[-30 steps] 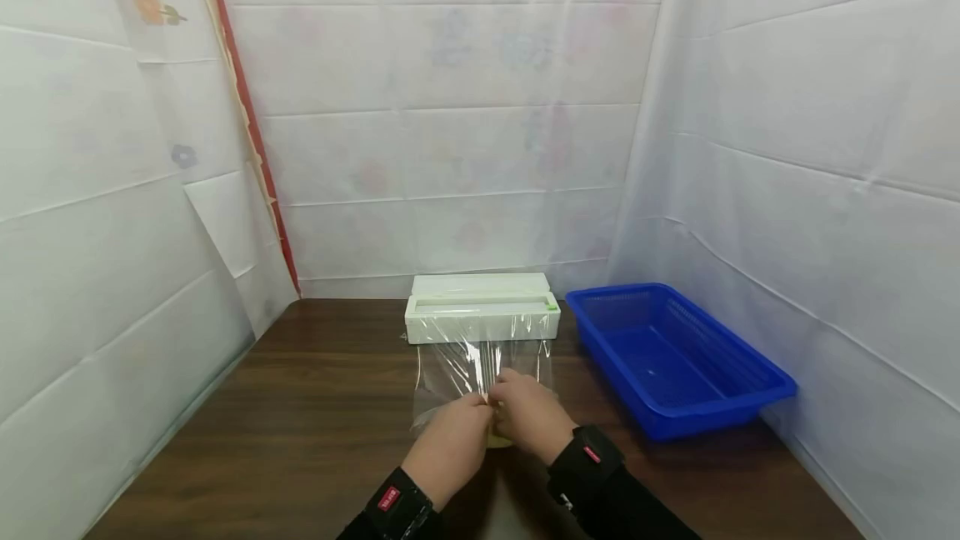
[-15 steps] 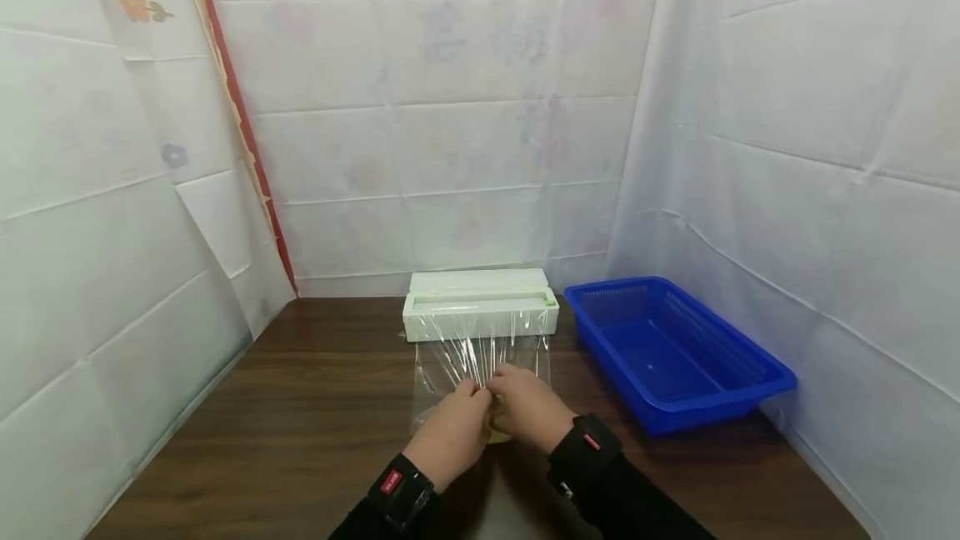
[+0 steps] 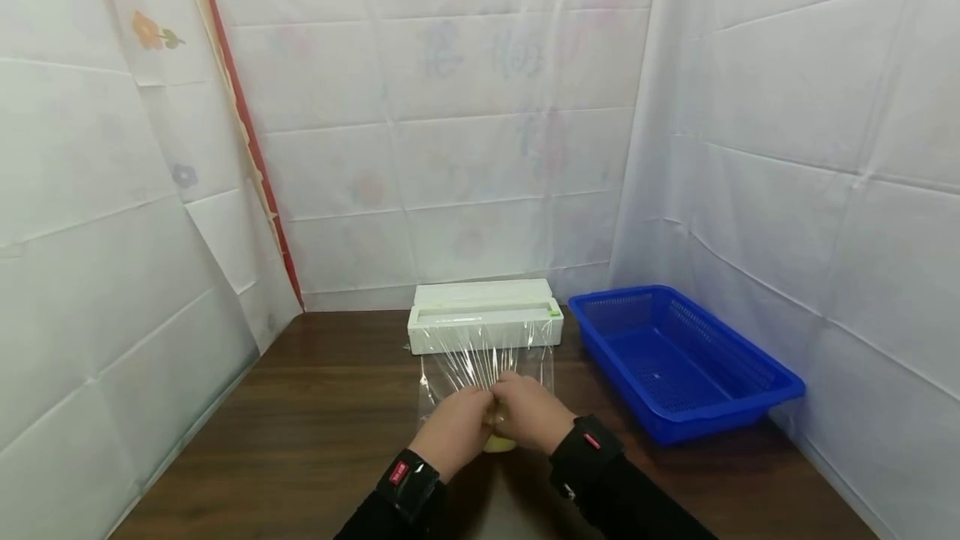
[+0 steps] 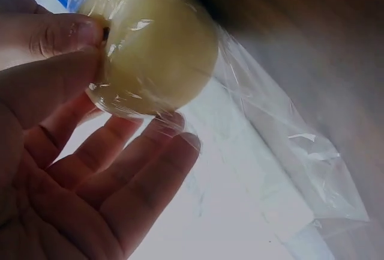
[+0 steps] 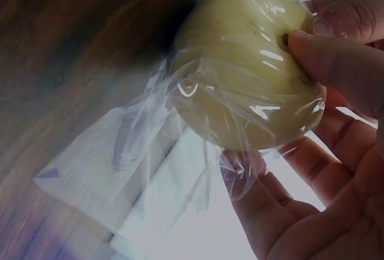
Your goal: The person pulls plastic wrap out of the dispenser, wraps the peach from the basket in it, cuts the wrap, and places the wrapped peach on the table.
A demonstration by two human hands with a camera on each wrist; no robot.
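A round pale yellow fruit (image 4: 153,44) (image 5: 249,62) (image 3: 498,442) sits between both hands on the brown table, wrapped in clear cling film (image 3: 480,369) (image 4: 276,152) (image 5: 138,152) that runs back to the white dispenser box (image 3: 484,325). My left hand (image 3: 457,422) (image 4: 84,146) curls round the filmed fruit, thumb on top and fingers beneath. On the other side my right hand (image 3: 532,411) (image 5: 318,128) grips it the same way, thumb pressing the film onto the skin. The hands touch each other and hide most of the fruit in the head view.
A blue plastic basket (image 3: 780,394) stands on the table to the right of the dispenser. White sheeting walls close in the left, back and right sides. The dark wooden table (image 3: 300,432) stretches out left of the hands.
The hands have stayed on the fruit, closing slightly together over it. The head view has tilted a little, otherwise nothing has shifted.
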